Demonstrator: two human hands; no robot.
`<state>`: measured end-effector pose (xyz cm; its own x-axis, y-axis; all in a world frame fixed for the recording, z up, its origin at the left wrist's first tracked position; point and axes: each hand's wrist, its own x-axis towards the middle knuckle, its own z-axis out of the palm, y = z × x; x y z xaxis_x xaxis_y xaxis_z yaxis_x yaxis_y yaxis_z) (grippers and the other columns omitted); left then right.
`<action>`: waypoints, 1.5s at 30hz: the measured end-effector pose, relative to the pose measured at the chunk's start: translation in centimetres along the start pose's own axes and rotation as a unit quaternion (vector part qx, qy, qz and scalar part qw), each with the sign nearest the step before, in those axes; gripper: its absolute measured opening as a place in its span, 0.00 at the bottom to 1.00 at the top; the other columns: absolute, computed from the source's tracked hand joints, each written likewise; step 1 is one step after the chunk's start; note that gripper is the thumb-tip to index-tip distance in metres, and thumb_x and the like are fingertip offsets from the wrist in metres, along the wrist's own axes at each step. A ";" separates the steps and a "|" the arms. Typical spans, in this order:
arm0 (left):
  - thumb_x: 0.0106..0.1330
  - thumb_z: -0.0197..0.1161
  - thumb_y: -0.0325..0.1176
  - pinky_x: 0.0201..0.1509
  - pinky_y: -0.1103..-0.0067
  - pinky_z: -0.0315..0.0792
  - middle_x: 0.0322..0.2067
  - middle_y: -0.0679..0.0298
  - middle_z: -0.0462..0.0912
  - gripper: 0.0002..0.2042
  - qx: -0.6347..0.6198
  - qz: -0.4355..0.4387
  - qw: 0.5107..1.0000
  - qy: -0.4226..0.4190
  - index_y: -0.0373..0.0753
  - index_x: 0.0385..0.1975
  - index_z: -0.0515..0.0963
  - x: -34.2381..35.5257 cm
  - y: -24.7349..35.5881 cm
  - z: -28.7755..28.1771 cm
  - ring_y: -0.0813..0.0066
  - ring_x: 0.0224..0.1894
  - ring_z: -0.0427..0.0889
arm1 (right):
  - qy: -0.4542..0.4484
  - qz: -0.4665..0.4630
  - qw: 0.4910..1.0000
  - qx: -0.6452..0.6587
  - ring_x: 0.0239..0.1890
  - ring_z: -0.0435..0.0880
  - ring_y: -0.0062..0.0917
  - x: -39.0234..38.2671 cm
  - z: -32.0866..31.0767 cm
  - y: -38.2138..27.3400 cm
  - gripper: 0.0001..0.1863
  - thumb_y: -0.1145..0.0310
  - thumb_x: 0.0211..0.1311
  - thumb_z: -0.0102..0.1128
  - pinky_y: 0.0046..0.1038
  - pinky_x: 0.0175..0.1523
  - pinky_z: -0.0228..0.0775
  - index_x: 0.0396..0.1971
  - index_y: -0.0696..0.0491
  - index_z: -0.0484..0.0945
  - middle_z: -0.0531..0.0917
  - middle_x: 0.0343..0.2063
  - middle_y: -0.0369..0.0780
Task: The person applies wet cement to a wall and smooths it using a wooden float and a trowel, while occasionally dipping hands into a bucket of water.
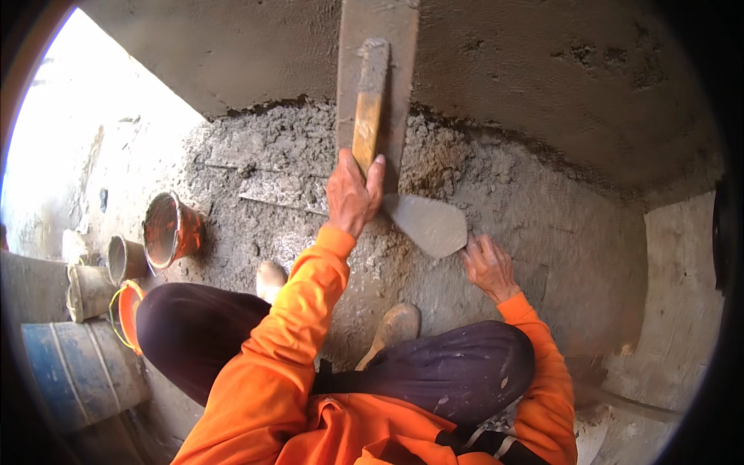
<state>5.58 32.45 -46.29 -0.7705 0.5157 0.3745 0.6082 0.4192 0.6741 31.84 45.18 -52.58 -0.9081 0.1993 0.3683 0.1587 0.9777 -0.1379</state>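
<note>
My left hand (353, 192) is closed round the lower end of the wooden handle of a long plastering float (399, 93). The float points away from me, its flat board up by the wet grey wall. A leaf-shaped metal trowel (430, 225) lies between my hands, its narrow end beside my left wrist. Curled fingers of my right hand (490, 267) are at the trowel's broad end; its handle is hidden from view. Lumpy wet mortar (271, 143) is spread along the foot of the wall.
At the left stand an orange mortar-stained bucket (186, 229), smaller grey buckets (128, 260) and a blue drum (81, 372). An orange pail (130, 314) is by my left knee. A thin flat strip (283, 203) lies in the mortar. My boots (394, 325) rest on wet ground.
</note>
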 end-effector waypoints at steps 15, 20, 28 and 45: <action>0.66 0.48 0.52 0.27 0.58 0.67 0.19 0.40 0.74 0.24 0.028 -0.033 0.995 -0.094 0.32 0.27 0.63 -0.8 1.6 -4.6 0.41 0.24 0.75 | 0.106 -0.014 0.994 -0.038 0.18 0.75 0.29 8.6 -8.4 6.9 0.06 0.69 0.59 0.52 0.27 0.20 0.69 0.28 0.56 0.73 0.72 0.27 0.43; 0.65 0.49 0.52 0.26 0.60 0.67 0.16 0.42 0.72 0.23 0.055 -0.020 0.996 -0.069 0.32 0.26 0.64 -0.6 0.7 -4.9 0.42 0.22 0.74 | 0.069 -0.050 0.996 -0.018 0.19 0.76 0.32 7.8 -6.3 4.3 0.08 0.68 0.60 0.51 0.31 0.19 0.68 0.27 0.57 0.72 0.73 0.24 0.44; 0.64 0.50 0.54 0.29 0.62 0.70 0.22 0.43 0.75 0.24 0.082 0.021 0.983 -0.165 0.33 0.27 0.64 -2.4 2.6 -4.1 0.46 0.24 0.77 | 0.088 -0.051 0.994 -0.047 0.17 0.74 0.32 8.5 -6.8 2.9 0.10 0.65 0.62 0.50 0.28 0.18 0.69 0.29 0.57 0.72 0.74 0.25 0.44; 0.62 0.53 0.55 0.24 0.66 0.70 0.19 0.51 0.74 0.25 0.116 0.153 0.958 -0.213 0.34 0.27 0.66 -3.2 1.7 -1.9 0.54 0.19 0.76 | 0.034 0.094 0.994 -0.041 0.24 0.76 0.39 3.3 -8.7 4.2 0.13 0.63 0.64 0.47 0.34 0.24 0.69 0.31 0.59 0.70 0.74 0.26 0.48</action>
<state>8.71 30.15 -45.10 -0.4316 0.8784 0.2051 0.8574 0.3288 0.3959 32.84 50.53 -43.97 -0.8320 0.3796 0.4046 0.3557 0.9246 -0.1361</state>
